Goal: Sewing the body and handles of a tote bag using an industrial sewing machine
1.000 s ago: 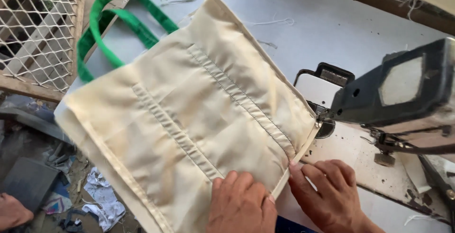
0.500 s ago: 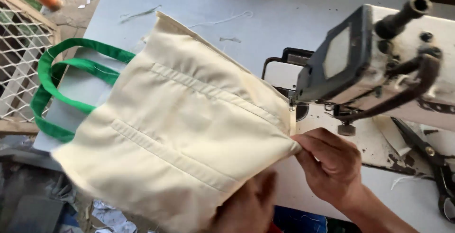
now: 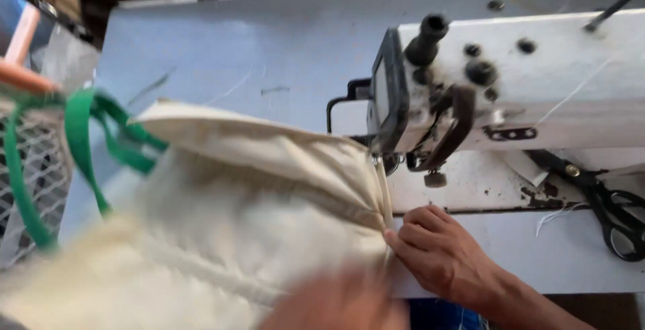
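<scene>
Pale bench [image 3: 269, 55] under a cream bag [image 3: 255, 202] at the sewing machine [image 3: 510, 81].
Right hand [image 3: 440, 253] pinches its edge; bag stretches leftward, green handles [image 3: 80, 142] far; blurred left hand [image 3: 336, 303] grip unclear.

One head camera looks down from close above the table's [image 3: 222, 48] near edge, facing forward across it toward the sewing machine [image 3: 510, 81].

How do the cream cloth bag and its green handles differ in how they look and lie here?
The cream cloth bag is broad, pale and bunched toward the sewing machine; the green handles are narrow, bright loops trailing off its far left end. The right hand pinches the bag's edge by the machine, while nothing touches the handles. The left hand is blurred over the bag. Both are motion-blurred.
</scene>
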